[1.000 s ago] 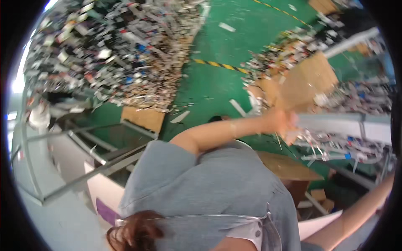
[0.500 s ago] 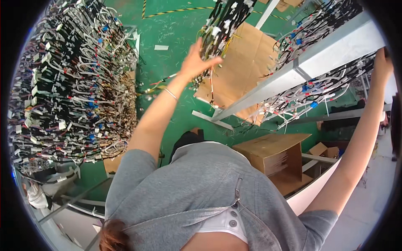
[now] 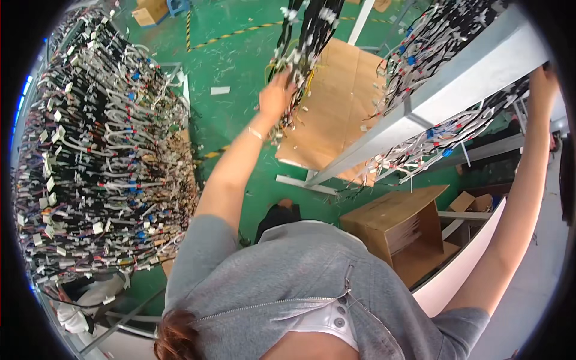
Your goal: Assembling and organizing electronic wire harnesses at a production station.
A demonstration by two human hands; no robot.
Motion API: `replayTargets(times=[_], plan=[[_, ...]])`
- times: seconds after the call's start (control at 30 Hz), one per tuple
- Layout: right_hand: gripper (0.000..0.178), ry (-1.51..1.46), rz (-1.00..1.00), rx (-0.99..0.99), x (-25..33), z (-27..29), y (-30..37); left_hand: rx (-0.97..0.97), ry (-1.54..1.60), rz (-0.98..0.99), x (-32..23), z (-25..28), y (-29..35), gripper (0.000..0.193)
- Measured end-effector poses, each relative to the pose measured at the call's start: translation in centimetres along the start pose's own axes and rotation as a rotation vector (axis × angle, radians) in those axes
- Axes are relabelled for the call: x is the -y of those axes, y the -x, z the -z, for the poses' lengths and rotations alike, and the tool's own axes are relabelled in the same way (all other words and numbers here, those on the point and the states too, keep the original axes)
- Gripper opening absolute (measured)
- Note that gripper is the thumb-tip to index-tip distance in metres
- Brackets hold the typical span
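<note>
Hanging cable bundle at the left hand; grip state uncertain

Cable bundle: hangs near the top centre of the view, in front of a brown cardboard sheet and above the green floor. Many black strands, white connectors among them, a few thin yellow wires looping out at the side. Lower ends loose and tangled.

Left hand: up against the lower left side of the bundle, fingers toward the strands. Motion blur here; cannot tell whether the fingers are spread or pinching a wire.

Right hand: far right, near the rim of the view, beside the end of a pale metal beam. Fingers mostly hidden, so spread or closed cannot be told. More cables show below the beam.

Handling, judged by eye: each strand probably light and limp, the whole bundle fairly heavy and apt to swing. Sleeves likely smooth enough to slide on one another; connectors and thin yellow wires look the likeliest to snag or pull loose. Best hold: a full wrap around the thick black part above the tangle, clear of the connectors, with loose ends gathered separately.
</note>
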State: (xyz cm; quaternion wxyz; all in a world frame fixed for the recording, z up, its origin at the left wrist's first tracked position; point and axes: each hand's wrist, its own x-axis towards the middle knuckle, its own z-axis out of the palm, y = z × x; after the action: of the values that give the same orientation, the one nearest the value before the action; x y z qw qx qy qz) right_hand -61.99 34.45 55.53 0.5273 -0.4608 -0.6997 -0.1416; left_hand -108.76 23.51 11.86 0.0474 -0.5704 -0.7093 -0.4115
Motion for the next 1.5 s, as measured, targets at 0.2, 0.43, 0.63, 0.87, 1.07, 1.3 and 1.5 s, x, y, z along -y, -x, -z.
replayTargets(times=[0.2, 0.43, 0.63, 0.87, 1.07, 1.3, 1.5], plan=[[0.033, 0.122, -0.043, 0.024, 8.0, 0.5, 3.5, 0.388, 0.071, 0.136, 0.5, 7.3, -2.3, 0.14], [0.085, -0.57, 0.319, 0.006, 7.3, 0.8, -0.7, -0.307, 0.405, -0.517, -24.4, 25.6, -12.5, 0.122], [0.085, -0.742, 0.264, -0.103, 7.3, -2.1, -2.0, -0.328, 0.362, -0.52, -26.8, 22.6, -23.9, 0.083], [0.083, -0.246, 0.437, -0.227, 4.9, -2.6, -3.1, -0.308, 0.474, -0.479, -27.8, 20.7, -25.7, 0.056], [0.087, -0.202, 0.458, -0.121, 3.6, -2.9, -4.2, -0.274, 0.48, -0.351, -27.4, 19.2, -26.6, 0.051], [0.086, -1.041, 0.252, 0.087, 6.6, -1.1, -1.3, -0.279, 0.259, -0.295, -28.1, 21.1, -24.7, 0.052], [0.032, 0.162, 0.209, -0.437, 6.9, 5.4, 12.2, -0.318, 0.531, -0.475, -27.0, 20.2, -24.6, 0.057]])
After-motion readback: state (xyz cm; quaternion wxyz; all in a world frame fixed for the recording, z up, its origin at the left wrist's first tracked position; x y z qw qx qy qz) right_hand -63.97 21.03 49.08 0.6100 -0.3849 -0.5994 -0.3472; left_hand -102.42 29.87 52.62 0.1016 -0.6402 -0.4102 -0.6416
